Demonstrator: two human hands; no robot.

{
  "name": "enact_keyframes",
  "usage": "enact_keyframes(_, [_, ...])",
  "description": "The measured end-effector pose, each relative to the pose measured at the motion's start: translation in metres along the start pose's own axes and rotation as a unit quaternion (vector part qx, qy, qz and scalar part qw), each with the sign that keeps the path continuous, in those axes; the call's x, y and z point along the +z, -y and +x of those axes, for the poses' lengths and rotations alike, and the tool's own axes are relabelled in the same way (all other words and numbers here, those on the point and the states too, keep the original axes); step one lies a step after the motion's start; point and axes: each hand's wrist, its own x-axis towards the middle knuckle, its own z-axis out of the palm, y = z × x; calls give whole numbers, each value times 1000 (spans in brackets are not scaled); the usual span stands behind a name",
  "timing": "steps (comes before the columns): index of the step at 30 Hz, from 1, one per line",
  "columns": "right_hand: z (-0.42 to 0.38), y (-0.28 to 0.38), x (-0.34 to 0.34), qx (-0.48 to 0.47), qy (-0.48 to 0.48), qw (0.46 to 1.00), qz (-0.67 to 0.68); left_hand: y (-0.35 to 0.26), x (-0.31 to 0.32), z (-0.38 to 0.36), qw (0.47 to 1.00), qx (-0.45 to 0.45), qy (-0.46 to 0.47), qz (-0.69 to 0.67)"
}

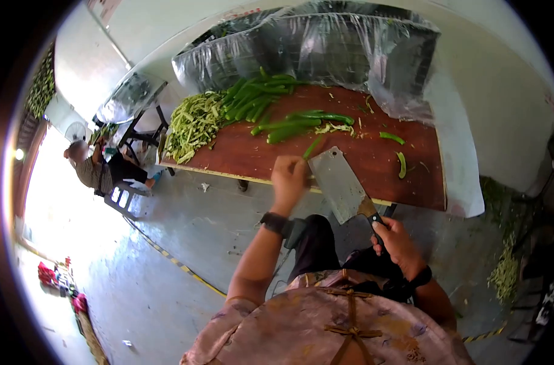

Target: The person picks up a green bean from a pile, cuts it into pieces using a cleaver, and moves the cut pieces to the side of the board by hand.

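Note:
My right hand (394, 242) is closed around the black handle of a wide cleaver (340, 184), its blade flat over the table's front edge. Left of the blade, my left hand (289, 179) is curled, with a thin green strip (312, 147) by its fingertips; blur hides whether it is held. Beyond the hands, long green vegetables (292, 128) lie on the dark red table (362, 155). A bigger heap of whole green ones (252, 100) is at the back, beside a pile of pale cut pieces (192, 125) on the left.
Crates wrapped in clear plastic (313, 52) line the table's back. Short green pieces (401, 164) lie on its right part. Far left, a person sits on a chair (123, 198) near a small table. Green scraps (504, 271) lie on the floor at right.

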Motion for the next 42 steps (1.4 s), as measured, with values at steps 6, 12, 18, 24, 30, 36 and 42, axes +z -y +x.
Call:
enact_keyframes(6, [-10, 9, 1, -12, -12, 999, 41, 8, -20, 17, 989, -45, -64, 125])
enact_keyframes(12, [-33, 23, -21, -131, -78, 986, 62, -15, -26, -5, 965, 130, 6, 227])
enact_keyframes(18, [-61, 48, -24, -217, -121, 968, -24, -30, -4, -29, 970, 128, 80, 190])
enact_keyframes(24, [-67, 37, -28, -425, -212, 781, -406, -49, 19, -39, 963, 186, 129, 145])
enact_keyframes(30, [-89, 49, -20, -374, -198, 652, -629, -52, 19, -44, 957, 220, 125, 141])
enact_keyframes(36, [-101, 63, -6, -368, -174, 620, -671, -56, 19, -48, 957, 222, 120, 145])
enact_keyframes(42, [-102, 74, 19, -327, -160, 648, -669, -56, 18, -50, 954, 227, 129, 151])
